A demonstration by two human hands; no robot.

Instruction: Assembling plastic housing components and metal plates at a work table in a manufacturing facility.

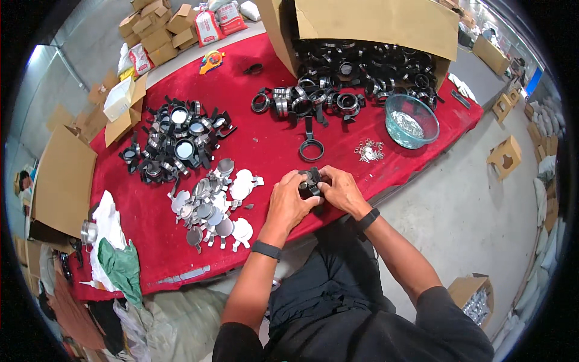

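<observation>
Both my hands meet over the near edge of the red-covered table. Between them is a small black part, mostly covered by my fingers, so its full shape is hidden. My left hand closes on it from the left, and my right hand pinches it from the right. Just beyond lies a black ring with a straight tab. A little heap of small silver metal pieces sits to the right of it. Left of my hands is a pile of round silver discs with tabs.
Black rings with metal bands are heaped at the left. More spill from a large cardboard box at the back. A clear bowl of silver pieces stands right. A tape measure and green cloth lie on the table.
</observation>
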